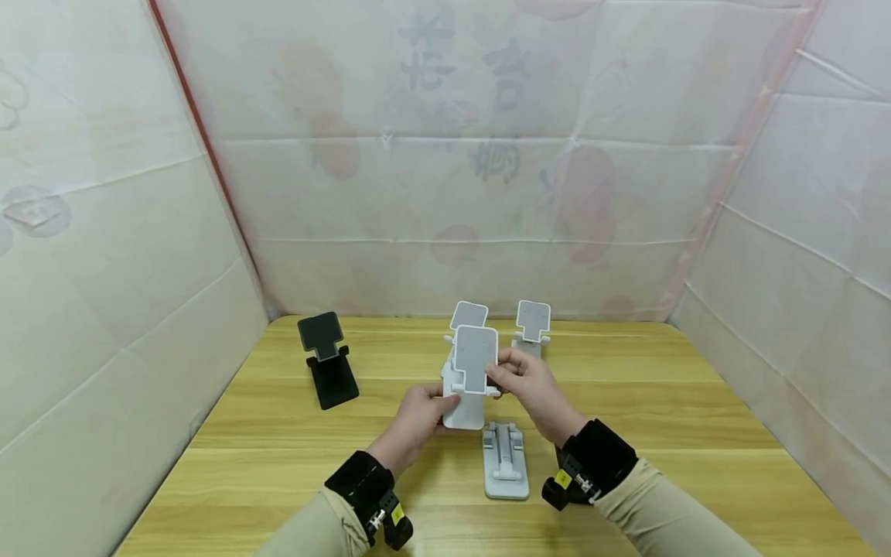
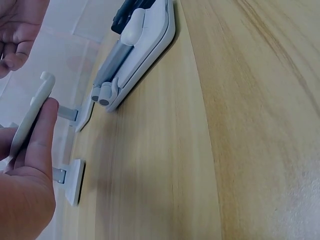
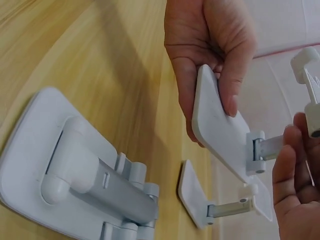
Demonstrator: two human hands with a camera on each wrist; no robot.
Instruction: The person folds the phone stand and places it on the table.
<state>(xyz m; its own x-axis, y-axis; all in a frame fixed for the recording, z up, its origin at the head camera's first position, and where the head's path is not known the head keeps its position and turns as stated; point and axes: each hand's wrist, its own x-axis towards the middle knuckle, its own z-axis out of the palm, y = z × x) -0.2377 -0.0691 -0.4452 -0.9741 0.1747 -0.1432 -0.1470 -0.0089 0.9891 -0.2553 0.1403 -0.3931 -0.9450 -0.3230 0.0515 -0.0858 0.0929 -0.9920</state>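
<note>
A white phone stand with a grey pad (image 1: 476, 360) is held up off the table, unfolded, between both hands. The left hand (image 1: 416, 422) grips its flat base (image 3: 217, 122), thumb on one face and fingers behind. At the upper plate's right edge, the right hand (image 1: 532, 387) pinches with thumb and forefinger; its far fingers are hidden. Below the held stand, a folded white phone stand (image 1: 506, 472) lies on the table. Two more unfolded white stands stand behind: one partly hidden stand (image 1: 469, 313) and another stand (image 1: 534, 319) farther right.
An unfolded black phone stand (image 1: 334, 379) stands at the table's left. A dark object (image 2: 125, 17) lies beyond the folded stand, mostly covered by the right wrist in the head view. White sheeting (image 1: 452, 193) encloses the wooden table (image 1: 661, 433) at the back and sides.
</note>
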